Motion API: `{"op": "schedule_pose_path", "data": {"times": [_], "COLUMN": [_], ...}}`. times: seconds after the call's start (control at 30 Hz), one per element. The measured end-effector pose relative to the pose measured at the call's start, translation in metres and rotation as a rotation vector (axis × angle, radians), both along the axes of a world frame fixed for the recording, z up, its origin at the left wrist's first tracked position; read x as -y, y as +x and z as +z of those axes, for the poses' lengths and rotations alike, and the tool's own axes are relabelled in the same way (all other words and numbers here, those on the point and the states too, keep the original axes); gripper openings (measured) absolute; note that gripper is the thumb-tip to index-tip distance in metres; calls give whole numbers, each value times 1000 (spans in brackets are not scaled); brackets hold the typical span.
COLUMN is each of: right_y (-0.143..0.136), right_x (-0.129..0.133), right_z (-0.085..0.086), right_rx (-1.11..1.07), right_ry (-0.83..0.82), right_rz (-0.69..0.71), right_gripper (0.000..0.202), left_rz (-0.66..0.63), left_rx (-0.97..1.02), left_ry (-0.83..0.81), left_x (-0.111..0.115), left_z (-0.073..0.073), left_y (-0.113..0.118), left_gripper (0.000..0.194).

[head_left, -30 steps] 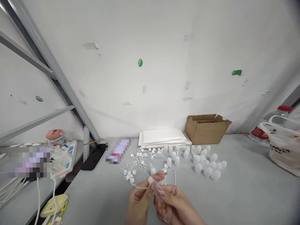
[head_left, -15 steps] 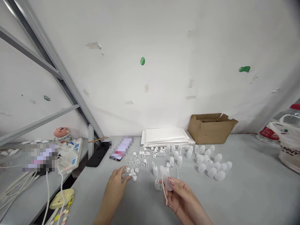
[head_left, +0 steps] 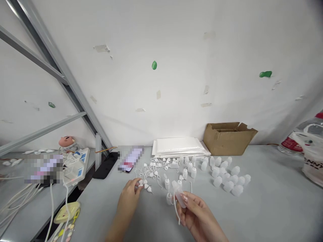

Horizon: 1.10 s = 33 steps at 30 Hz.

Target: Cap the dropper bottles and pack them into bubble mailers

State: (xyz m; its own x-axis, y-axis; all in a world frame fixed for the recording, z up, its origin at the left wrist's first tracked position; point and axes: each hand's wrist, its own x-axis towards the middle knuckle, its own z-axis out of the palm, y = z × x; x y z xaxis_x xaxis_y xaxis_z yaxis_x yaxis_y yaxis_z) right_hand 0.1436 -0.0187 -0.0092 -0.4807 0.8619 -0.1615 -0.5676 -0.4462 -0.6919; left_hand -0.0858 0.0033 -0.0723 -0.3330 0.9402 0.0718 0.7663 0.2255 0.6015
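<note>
The right hand (head_left: 198, 210) has a long, rounded thumbnail (head_left: 185, 199) with a glossy pinkish finish and pale glints. The nails of the left hand (head_left: 129, 194) are too small to make out. Both forearms (head_left: 119, 218) are bare.

The slim cylindrical plastic bottle (head_left: 180, 199) at half past five is translucent milky white, as are the short rounded plastic bottles (head_left: 228, 186) at four o'clock; the small conical plastic caps (head_left: 146, 186) between six and seven are opaque white. The broad flat tabletop (head_left: 264, 208) is plain grey. Toward half past three, the open rectangular cardboard box (head_left: 229, 143) is plain brown, the thin plastic carrier bag (head_left: 315, 172) white with black lettering. The small oval sticker (head_left: 154, 65) near twelve is green.
</note>
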Motion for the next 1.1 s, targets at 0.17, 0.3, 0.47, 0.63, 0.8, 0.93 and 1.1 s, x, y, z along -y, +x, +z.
{"op": "schedule_pose_path", "data": {"times": [0.17,0.3,0.47,0.63,0.8,0.93,1.1], "right_y": [1,3,1,1,-2,-10,-14], "right_x": [1,1,0,0,-1,1,4], "right_z": [0,-2,-5,-8,-14,-23,-24], "right_rx": [41,57,86,105,140,171,197], "right_ry": [-4,-12,-13,1,12,83,200], "right_rz": [-11,-21,-11,-2,7,66,81], "right_gripper": [35,36,37,38,36,38,35], "left_rz": [34,104,98,87,103,103,-61], "left_rx": [19,135,268,520,934,1298,1540], "left_ry": [73,206,230,255,191,169,106], "left_x": [5,12,9,2,7,20,36], "left_z": [10,24,28,21,39,59,75], "left_y": [1,4,12,16,24,46,76], "left_gripper": [30,35,34,32,39,43,25]}}
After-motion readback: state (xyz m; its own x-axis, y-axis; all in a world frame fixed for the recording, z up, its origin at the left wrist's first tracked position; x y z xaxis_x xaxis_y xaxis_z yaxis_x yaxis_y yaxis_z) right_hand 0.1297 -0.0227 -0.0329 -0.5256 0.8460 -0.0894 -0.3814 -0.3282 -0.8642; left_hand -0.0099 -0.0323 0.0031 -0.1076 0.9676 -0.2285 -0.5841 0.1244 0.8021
